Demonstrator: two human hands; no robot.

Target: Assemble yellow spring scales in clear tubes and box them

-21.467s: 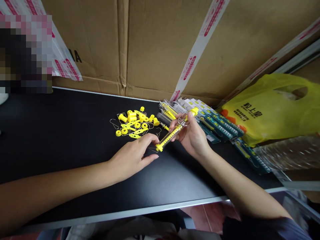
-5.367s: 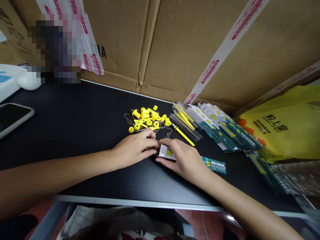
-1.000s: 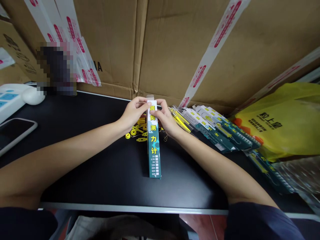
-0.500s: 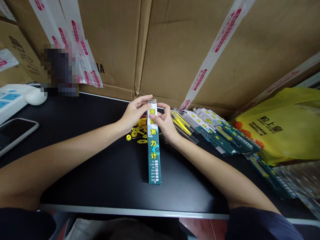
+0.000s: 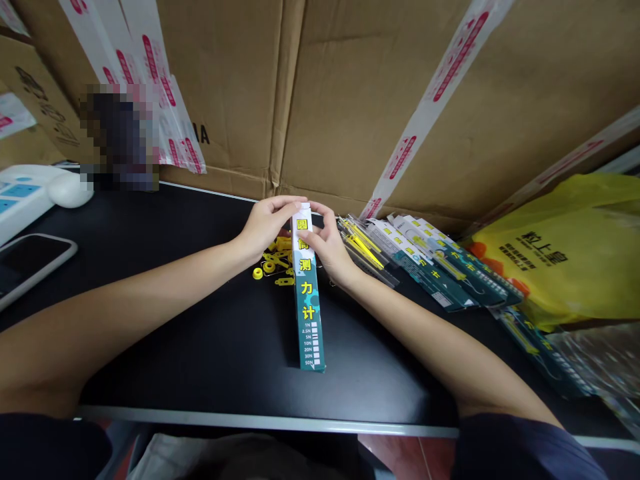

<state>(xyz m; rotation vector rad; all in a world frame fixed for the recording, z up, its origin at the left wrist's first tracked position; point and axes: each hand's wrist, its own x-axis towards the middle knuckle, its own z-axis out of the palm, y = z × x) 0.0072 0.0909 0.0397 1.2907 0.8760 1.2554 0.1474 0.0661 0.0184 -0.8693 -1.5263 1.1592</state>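
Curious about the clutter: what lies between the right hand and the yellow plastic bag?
The head view shows thin yellow rods, clear plastic tubes, then green-white cardboard boxes, between the right hand and bag.

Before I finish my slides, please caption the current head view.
Right hand grips a slim printed box, left hand at its upper end; yellow parts lie behind on black table.
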